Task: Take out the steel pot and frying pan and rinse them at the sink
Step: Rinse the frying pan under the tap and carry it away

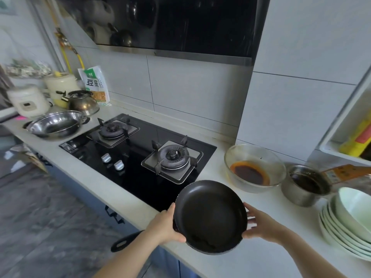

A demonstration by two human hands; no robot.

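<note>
I hold a black frying pan over the front edge of the counter, tilted a little toward me. My left hand grips its left rim, and the pan's black handle sticks out to the lower left under my wrist. My right hand holds the right rim, fingers curled round it. The steel pot, wide, shallow and two-handled, sits on the counter far left of the stove.
A black two-burner gas stove fills the counter's middle. On the right stand a glass bowl with dark sauce, a small steel cup and stacked pale green plates. A kettle and rice cooker stand at far left.
</note>
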